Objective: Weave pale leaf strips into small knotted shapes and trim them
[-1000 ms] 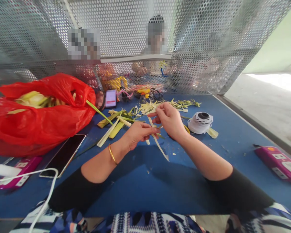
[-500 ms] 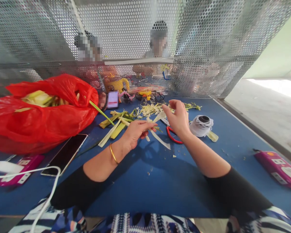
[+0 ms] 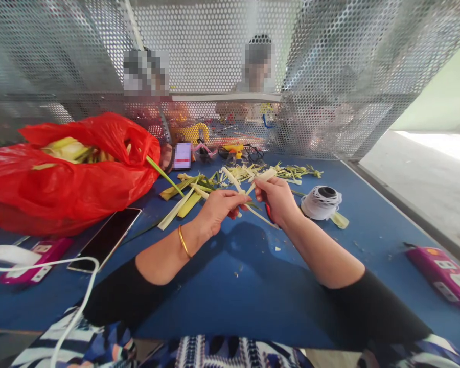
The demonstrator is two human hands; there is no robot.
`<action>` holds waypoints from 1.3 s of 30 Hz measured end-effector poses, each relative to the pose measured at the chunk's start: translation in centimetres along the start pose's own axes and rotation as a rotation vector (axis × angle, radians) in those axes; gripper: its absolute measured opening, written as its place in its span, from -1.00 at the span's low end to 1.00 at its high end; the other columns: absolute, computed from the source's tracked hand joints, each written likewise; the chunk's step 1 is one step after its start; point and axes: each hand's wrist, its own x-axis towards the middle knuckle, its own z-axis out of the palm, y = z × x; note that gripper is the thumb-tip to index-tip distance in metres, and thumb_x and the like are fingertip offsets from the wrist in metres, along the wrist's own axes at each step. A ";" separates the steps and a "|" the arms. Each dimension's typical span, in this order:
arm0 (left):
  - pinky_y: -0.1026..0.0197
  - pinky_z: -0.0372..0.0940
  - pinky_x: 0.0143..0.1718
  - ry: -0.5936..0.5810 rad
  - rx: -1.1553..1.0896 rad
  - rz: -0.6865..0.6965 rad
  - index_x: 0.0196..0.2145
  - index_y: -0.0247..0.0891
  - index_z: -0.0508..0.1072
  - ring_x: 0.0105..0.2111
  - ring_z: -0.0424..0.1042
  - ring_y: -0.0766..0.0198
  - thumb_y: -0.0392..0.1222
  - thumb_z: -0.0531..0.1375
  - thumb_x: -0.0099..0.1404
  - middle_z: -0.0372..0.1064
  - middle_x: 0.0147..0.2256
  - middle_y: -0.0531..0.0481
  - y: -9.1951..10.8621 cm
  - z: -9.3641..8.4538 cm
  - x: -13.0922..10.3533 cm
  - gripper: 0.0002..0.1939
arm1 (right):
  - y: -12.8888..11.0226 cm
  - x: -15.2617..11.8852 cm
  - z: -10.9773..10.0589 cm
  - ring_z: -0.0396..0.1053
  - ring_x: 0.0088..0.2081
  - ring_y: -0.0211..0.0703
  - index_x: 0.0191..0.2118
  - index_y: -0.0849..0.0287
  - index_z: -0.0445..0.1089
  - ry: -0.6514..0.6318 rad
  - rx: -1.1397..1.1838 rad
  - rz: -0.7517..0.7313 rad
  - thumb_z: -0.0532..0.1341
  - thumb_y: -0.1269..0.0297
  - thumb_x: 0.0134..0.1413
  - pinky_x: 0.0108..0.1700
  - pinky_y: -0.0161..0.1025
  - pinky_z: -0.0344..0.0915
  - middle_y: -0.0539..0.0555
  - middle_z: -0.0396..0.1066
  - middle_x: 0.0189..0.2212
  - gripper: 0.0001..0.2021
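My left hand (image 3: pixel 223 207) pinches a small bundle of pale leaf strips (image 3: pixel 233 180) where they cross, their ends fanning out beyond the fingers. Close beside it, my right hand (image 3: pixel 275 197) is closed on one broad whitish leaf strip (image 3: pixel 266 175) of the same bundle. Another strip hangs down toward the table between the hands. Red-handled scissors (image 3: pixel 269 211) lie mostly hidden behind my right hand. To its right stands a spool of white thread (image 3: pixel 321 202). Behind both hands is a pile of pale leaf scraps (image 3: pixel 249 171).
At the left, a red plastic bag (image 3: pixel 72 194) holds more leaves. Cut green leaves (image 3: pixel 191 202) lie beside it. A phone (image 3: pixel 107 239), a magenta power strip (image 3: pixel 42 266) with a white cable, and another magenta case (image 3: pixel 442 273) rest on the blue table. Two people sit behind a perforated metal screen (image 3: pixel 210 46).
My right hand, open above the bundle before, has come down and gripped a broad strip. The strips now spread in a cross shape. My left hand keeps its pinch.
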 end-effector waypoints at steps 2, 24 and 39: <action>0.31 0.19 -0.57 0.018 -0.047 -0.016 -0.58 -0.31 0.53 -0.66 0.23 0.44 -0.22 0.35 0.05 0.37 -0.63 0.04 0.1 -0.2 0.1 -0.86 | -0.2 0.0 -0.2 0.26 -0.57 -0.28 -0.48 0.14 0.31 0.095 -0.138 -0.079 0.28 0.13 -0.07 -0.45 -0.27 0.21 -0.03 0.35 -0.58 -0.79; 0.35 -0.06 -0.59 0.008 -0.210 0.053 -0.56 -0.27 0.55 -0.52 0.26 0.46 -0.19 0.50 -0.19 0.41 -0.50 0.07 1.5 -1.5 0.4 -0.76 | -0.2 -3.6 1.8 0.29 -0.43 -0.21 -0.48 0.12 0.37 0.026 -0.975 -0.619 0.19 0.27 0.17 -0.27 -0.23 0.13 0.01 0.35 -0.47 -0.80; 0.30 -0.14 -0.58 0.048 -0.289 0.027 -0.56 -0.31 0.53 -0.55 0.24 0.48 -0.28 0.50 -0.21 0.41 -0.51 0.09 1.8 -1.3 0.2 -0.75 | -1.9 -4.5 1.9 0.17 -0.47 -0.26 -0.58 0.13 0.16 -0.209 -0.883 -0.534 0.10 0.39 -0.08 -0.36 -0.26 0.07 -0.02 0.27 -0.47 -0.86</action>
